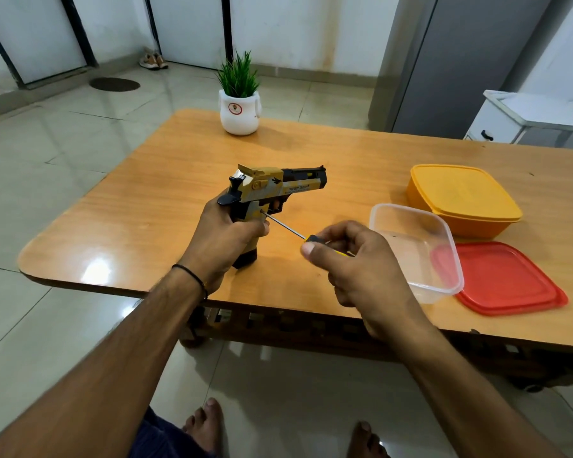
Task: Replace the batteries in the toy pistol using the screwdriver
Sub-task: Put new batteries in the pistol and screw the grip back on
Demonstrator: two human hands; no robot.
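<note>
Bare feet [205,424] on the floor by the surface's [146,209] near edge. Left hand [225,239] grips toy pistol [272,186], butt standing near that edge. Right hand [354,259] pinches screwdriver [283,225], tip at the grip; clear tub [420,252] just beside it, orange box [460,196] and red lid [510,282] further right.

Can't see most of the grip of the toy pistol [272,186], covered by the left hand [225,239]. Can't read the tiny words on its side. Can't make out any screw at the tip of the screwdriver [283,225], too small. Can't see much of its handle, tucked inside the right hand [361,269]. Can't see the near left corner of the clear box [420,236] behind that hand. Can't see the right end of the desk [146,193], cut off by the picture's edge.
</note>
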